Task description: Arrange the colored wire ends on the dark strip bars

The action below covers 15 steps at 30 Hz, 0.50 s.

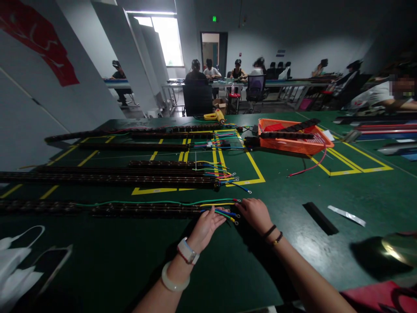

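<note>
A black-wrapped wire harness (146, 210) lies along the near part of the green table, its coloured wire ends pointing right. My left hand (206, 224), palm up, has blue and green wires (224, 212) with ring terminals lying across its fingers, the thumb over them. My right hand (257, 213) is closed at the tip of a yellow wire (218, 204); its fingertips partly hide that end. Close by is the red-sleeved ring terminal (239, 201) of a long green wire (156, 203).
Behind lie more harnesses (114, 177) with loose ring terminals (249, 191), over yellow tape outlines (260, 171). An orange basket (286, 145) and a yellow heat gun (215, 116) stand farther back. A black strip (320, 218) and a silvery strip (347, 215) lie at right. People sit at far tables.
</note>
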{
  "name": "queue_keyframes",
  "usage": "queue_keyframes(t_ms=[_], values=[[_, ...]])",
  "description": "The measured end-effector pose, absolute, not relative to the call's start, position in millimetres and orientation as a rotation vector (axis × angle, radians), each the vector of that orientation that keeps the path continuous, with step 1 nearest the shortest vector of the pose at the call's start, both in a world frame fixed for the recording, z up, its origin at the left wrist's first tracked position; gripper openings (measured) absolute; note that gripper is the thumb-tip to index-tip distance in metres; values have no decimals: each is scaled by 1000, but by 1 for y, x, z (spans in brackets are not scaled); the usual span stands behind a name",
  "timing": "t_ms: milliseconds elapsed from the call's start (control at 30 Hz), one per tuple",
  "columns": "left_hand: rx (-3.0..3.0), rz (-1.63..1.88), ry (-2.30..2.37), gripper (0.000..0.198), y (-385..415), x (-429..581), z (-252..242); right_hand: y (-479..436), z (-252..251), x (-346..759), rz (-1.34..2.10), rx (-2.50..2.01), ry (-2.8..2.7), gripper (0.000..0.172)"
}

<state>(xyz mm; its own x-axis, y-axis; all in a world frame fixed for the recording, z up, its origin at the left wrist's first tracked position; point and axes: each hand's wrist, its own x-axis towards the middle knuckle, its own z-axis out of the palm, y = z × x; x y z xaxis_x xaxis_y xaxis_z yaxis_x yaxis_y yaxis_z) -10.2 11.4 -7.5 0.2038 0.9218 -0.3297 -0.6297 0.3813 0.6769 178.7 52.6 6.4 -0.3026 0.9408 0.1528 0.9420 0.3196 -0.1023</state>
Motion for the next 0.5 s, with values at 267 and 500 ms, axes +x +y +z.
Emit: queue_keyframes(t_ms=[267,500], values=[[429,1123,771,27,14,-11,-10,52,1,177,51,-1814,-2381,39],[420,1115,801,24,13,-11,-9,22,12,179,150,-1686,-2287,45]])
